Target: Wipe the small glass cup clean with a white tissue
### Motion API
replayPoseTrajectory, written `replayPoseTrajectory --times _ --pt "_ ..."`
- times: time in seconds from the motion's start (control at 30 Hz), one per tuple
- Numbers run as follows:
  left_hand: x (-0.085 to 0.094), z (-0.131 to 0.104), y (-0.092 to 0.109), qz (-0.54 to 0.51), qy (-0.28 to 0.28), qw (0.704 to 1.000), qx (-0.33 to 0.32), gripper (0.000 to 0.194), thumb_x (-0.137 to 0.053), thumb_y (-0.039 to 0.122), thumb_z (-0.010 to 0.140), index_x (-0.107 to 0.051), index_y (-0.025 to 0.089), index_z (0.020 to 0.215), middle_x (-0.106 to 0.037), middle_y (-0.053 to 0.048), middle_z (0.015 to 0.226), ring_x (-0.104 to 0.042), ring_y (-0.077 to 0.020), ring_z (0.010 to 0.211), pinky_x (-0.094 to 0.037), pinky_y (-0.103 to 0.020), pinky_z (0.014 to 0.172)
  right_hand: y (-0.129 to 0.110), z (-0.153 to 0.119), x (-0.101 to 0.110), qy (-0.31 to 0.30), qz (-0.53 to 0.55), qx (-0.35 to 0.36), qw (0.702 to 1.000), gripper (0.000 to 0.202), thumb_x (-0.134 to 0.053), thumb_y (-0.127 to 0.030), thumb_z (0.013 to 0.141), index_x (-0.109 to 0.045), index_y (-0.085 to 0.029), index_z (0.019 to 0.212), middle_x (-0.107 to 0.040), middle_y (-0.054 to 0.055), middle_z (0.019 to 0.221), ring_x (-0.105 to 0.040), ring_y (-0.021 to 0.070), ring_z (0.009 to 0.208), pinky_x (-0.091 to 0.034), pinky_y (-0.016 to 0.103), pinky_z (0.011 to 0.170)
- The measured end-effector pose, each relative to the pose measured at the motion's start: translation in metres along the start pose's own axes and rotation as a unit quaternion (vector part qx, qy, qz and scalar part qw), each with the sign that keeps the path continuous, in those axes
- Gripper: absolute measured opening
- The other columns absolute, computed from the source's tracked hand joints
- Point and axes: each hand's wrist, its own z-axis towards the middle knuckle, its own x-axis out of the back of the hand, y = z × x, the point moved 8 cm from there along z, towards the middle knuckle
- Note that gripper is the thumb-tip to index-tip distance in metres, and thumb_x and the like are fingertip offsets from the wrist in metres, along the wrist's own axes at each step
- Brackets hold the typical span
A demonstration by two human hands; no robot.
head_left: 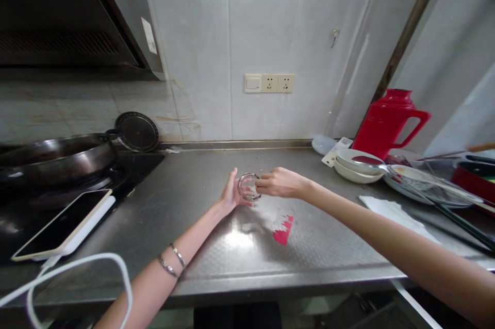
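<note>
A small clear glass is held above the steel counter, tipped on its side. My right hand grips its rim from the right. My left hand cups it from the left, fingers spread against the glass. Just below the glass, a red scrap lies on the counter beside a pale smear. Two thin bracelets circle my left wrist.
At left a dark wok sits on the stove, with a phone on a white power bank and a white cable. At right stand a red thermos jug, stacked white bowls, plates, long utensils and a white cloth.
</note>
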Motion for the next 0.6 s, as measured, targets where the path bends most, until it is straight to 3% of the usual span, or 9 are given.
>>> replayPoseTrajectory --times 0.07,0.13,0.27,0.4,0.5,0.6 --pt "-0.011 -0.004 -0.005 -0.028 -0.067 0.997 0.025 0.057 -0.036 0.066 0.081 -0.059 0.014 0.087 -0.062 -0.006 0.060 -0.065 -0.0272 0.054 -0.050 -0.036 0.040 -0.005 0.004 0.001 0.013 0.004 0.013 1.000 0.022 -0.035 -0.017 0.096 -0.056 -0.016 0.090 -0.061 0.004 0.092 -0.052 0.0124 0.076 -0.025 0.025 0.049" --pt "-0.016 -0.007 -0.006 -0.035 -0.091 0.995 0.019 0.047 -0.044 0.059 0.081 -0.059 0.014 0.082 -0.061 -0.005 0.058 -0.065 -0.0264 0.052 -0.048 -0.033 0.037 -0.006 0.005 0.000 0.020 0.010 0.011 1.000 0.023 -0.036 -0.019 0.096 -0.057 -0.016 0.088 -0.060 0.005 0.090 -0.051 0.0133 0.078 -0.027 0.025 0.050" --pt "-0.016 -0.008 -0.002 -0.042 -0.057 0.997 -0.024 0.037 -0.047 0.048 0.083 -0.061 0.014 0.085 -0.062 -0.005 0.059 -0.064 -0.0232 0.051 -0.048 -0.031 0.038 -0.005 0.003 0.001 0.024 0.018 -0.034 0.999 0.021 -0.040 -0.018 0.095 -0.059 -0.016 0.086 -0.061 0.007 0.092 -0.051 0.0170 0.086 -0.032 0.026 0.056" --pt "-0.015 -0.011 0.000 -0.080 0.003 0.995 -0.067 0.037 -0.047 0.047 0.083 -0.062 0.013 0.083 -0.059 -0.002 0.056 -0.058 -0.0171 0.045 -0.046 -0.029 0.040 -0.013 0.003 -0.003 0.020 0.054 -0.126 0.990 0.016 -0.044 -0.014 0.090 -0.060 -0.015 0.090 -0.063 0.009 0.097 -0.053 0.0207 0.090 -0.037 0.031 0.065" --pt "-0.014 -0.017 0.000 -0.111 0.047 0.988 -0.094 0.039 -0.046 0.045 0.084 -0.064 0.011 0.083 -0.062 -0.003 0.062 -0.054 -0.0125 0.043 -0.042 -0.026 0.041 -0.022 0.003 -0.012 0.017 0.129 -0.256 0.958 0.020 -0.046 -0.009 0.085 -0.060 -0.016 0.096 -0.063 0.009 0.100 -0.057 0.0194 0.086 -0.038 0.029 0.066" --pt "-0.013 -0.021 -0.003 -0.139 0.085 0.981 -0.104 0.041 -0.045 0.046 0.083 -0.064 0.010 0.077 -0.063 -0.004 0.060 -0.054 -0.0124 0.045 -0.038 -0.024 0.041 -0.032 0.003 -0.022 0.040 0.234 -0.386 0.891 0.031 -0.047 -0.010 0.081 -0.058 -0.024 0.106 -0.062 0.004 0.111 -0.061 0.0147 0.075 -0.038 0.024 0.060"
